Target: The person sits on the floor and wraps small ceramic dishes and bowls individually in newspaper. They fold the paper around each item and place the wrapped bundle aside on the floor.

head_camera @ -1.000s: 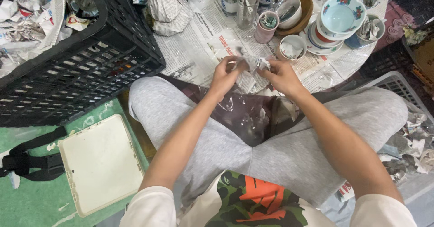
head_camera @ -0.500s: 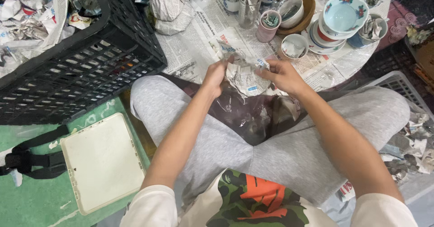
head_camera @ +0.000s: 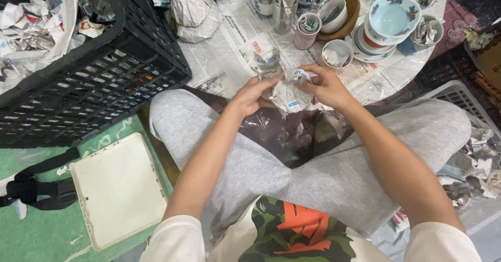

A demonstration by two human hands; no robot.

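The newspaper-wrapped bundle sits between both hands, held in the air above the lap, just in front of the near edge of the round tabletop. What is inside cannot be seen. Paper is crumpled, with a loose flap sticking up toward the tabletop.

Left hand: grip closed on the bundle's left side, fingers curled under it. Right hand: grip closed on the right side, fingertips pinching the paper edge.

Risks, as a judgement:
- The hold is partly on loose paper rather than on the contents; if the sheet tears or slips, whatever is inside could drop onto the lap or floor.
- Ceramics stand close behind the hands: small white cup, pink cup, stacked bowls. A wide elbow or hand swing could knock them.
- The black crate crowds the left side, leaving little room.

Against the frames before: the bundle was then smaller and tighter between the fingers, hands closer together; now the paper stands more opened out, with the flap raised. Hands sit at about the same place over the lap.
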